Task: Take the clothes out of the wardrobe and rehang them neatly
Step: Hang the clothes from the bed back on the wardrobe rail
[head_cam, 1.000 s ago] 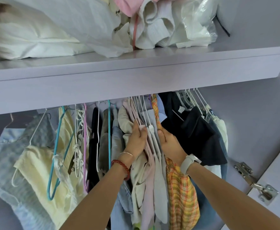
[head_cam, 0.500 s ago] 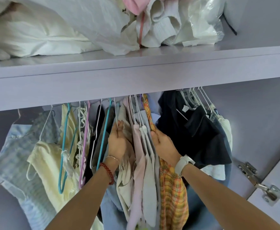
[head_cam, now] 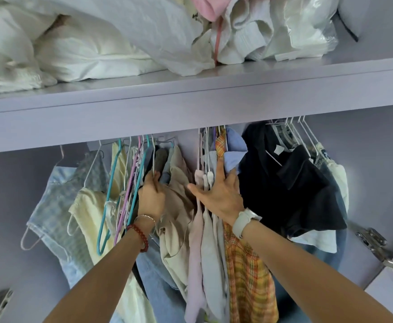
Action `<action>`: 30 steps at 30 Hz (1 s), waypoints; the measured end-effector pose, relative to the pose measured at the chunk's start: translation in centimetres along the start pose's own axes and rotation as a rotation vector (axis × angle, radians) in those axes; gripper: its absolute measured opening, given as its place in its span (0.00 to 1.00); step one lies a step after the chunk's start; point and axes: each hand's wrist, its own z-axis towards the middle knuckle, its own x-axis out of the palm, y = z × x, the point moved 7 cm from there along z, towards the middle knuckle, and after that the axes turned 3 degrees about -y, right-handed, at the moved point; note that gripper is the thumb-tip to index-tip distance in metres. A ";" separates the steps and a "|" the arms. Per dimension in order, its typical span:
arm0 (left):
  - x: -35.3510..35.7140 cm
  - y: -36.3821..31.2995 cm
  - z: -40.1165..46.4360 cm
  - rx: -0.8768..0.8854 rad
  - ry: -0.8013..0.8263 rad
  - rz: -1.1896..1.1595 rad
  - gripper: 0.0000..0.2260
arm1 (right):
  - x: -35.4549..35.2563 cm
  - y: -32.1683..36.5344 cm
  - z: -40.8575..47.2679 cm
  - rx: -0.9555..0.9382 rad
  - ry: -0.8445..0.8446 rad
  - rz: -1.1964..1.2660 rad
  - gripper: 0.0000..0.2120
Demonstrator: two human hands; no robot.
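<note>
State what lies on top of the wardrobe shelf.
On the shelf lie white bedding, a pink garment and a clear plastic bag. Whatever sits behind them is covered.

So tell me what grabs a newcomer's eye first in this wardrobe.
Two hands parting the packed rail at centre: the left hand grips clothes beside the teal hanger, the right hand presses flat on pale garments. Right of it hang an orange plaid shirt and a black top. White bedding crowds the shelf above.

A home wardrobe: hung clothes (head_cam: 214, 241), bedding (head_cam: 79, 43) on lilac shelf (head_cam: 191, 99).
</note>
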 end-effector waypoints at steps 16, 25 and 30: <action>4.0 -7.7 -3.9 0.596 0.161 0.398 0.20 | -2.8 -3.3 1.2 -0.080 -0.195 -0.116 0.27; 9.6 -6.2 -2.9 -0.003 0.441 -0.080 0.21 | -5.0 -6.3 1.7 -0.024 -0.233 0.144 0.25; 13.4 -8.1 -4.3 -0.158 0.624 -0.386 0.20 | -5.2 -7.5 2.1 -0.053 -0.120 0.314 0.22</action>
